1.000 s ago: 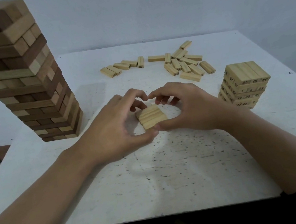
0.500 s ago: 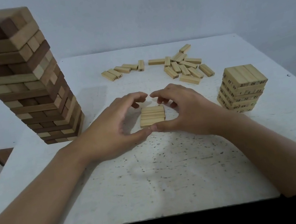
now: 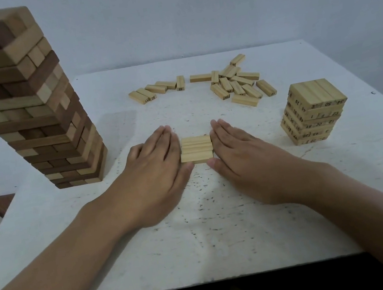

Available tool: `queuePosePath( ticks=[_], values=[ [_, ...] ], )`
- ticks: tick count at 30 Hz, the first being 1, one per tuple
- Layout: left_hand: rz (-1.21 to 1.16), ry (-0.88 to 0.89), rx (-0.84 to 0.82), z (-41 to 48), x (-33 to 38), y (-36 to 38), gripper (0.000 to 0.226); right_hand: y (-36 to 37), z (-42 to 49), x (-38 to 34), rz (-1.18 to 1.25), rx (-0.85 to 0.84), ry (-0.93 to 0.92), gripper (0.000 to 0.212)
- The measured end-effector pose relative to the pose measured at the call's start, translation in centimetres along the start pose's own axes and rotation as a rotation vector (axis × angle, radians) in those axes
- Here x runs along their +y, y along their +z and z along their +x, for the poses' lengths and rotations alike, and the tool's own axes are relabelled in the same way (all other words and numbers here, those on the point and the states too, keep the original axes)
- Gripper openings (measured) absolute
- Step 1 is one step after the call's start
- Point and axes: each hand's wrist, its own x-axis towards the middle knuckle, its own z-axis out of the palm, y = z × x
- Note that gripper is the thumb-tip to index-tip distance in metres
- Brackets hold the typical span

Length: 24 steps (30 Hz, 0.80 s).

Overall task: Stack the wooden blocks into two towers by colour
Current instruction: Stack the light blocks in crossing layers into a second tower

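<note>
Hands: my left hand (image 3: 156,168) and right hand (image 3: 242,154) lie flat on the table (image 3: 201,243), fingers straight and together, gripping nothing. Each one touches an end of the block layer (image 3: 196,149), as far as I can see.
Layer: three pale blocks lie side by side near the middle of the table, nearer my edge than the far one. I press inward from both ends so they sit flush as one square course.
Pale tower (image 3: 315,92): short, by the right edge, with numbered ends showing and a flat top course. I judge it the likely home for this layer.
Mixed tower (image 3: 31,120): tall, at the left edge, with dark and pale blocks interleaved, so the sorting looks far from finished.
Loose blocks (image 3: 236,86): pale pieces are scattered toward the far edge, a short row beside a denser heap. They lie well apart from both towers, probably so a reach for one knocks nothing over.
Next: I should pinch the squared layer from both ends and carry it level to the right. A slack squeeze could let the middle block drop.
</note>
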Motion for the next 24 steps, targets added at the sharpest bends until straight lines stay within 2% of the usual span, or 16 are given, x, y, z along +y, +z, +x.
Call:
queuePosePath(
  ticks=[11, 18, 24],
  values=[
    [-0.024, -0.076, 0.041, 0.3, 0.6, 0.5, 0.08, 0.2, 0.6, 0.0, 0.016, 0.045, 0.004, 0.065],
    [-0.012, -0.093, 0.027, 0.4, 0.7, 0.5, 0.082, -0.1, 0.5, -1.1, -0.059, 0.038, 0.043, 0.063],
    [-0.011, -0.08, 0.071, 0.4, 0.3, 0.4, 0.082, 0.1, 0.6, -1.0, -0.026, 0.061, 0.046, 0.065]
  ],
)
